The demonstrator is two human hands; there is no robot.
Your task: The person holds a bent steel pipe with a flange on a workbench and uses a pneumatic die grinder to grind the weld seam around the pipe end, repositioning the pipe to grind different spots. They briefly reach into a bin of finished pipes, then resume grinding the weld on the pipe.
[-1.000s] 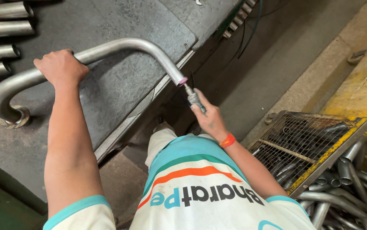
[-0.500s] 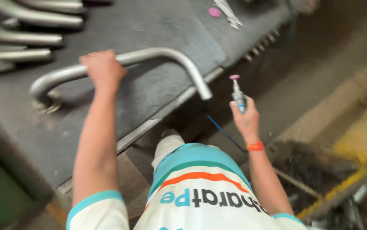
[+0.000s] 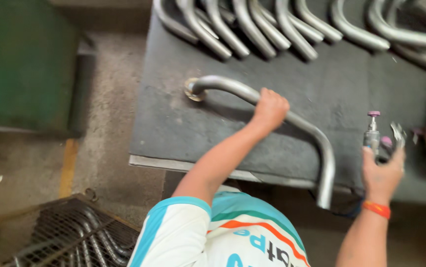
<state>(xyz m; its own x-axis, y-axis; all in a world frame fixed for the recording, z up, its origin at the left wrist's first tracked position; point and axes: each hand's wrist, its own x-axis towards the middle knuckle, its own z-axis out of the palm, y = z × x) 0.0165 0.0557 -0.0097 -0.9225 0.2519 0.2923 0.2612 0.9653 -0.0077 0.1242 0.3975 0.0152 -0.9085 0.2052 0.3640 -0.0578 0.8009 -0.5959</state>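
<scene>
A dark grey worktable (image 3: 183, 123) fills the upper right of the head view, standing on a gritty concrete floor (image 3: 99, 128) with a green cabinet (image 3: 22, 64) off to the far side. A row of bent metal tubes (image 3: 272, 24) lies along the table's back edge, well beyond the fingers of both hands.

The left hand (image 3: 270, 108) is closed in a fist over a bent steel tube (image 3: 232, 89) that lies on the table, the fingers (image 3: 274, 99) wrapped around it near the middle of its long run. Out from the fingers one way, the tube curves to an end with a flange resting on the table; the other way it bends down and hangs past the table's front edge.

The right hand (image 3: 382, 173) grips a small grinding tool (image 3: 371, 133) upright, the fingers curled around its body and its pink tip above them, clear of the tube. An orange wristband (image 3: 377, 209) sits just below that hand.

Down by the floor, near the person's left shoulder, a wire mesh crate (image 3: 69, 232) holds more tubes.
</scene>
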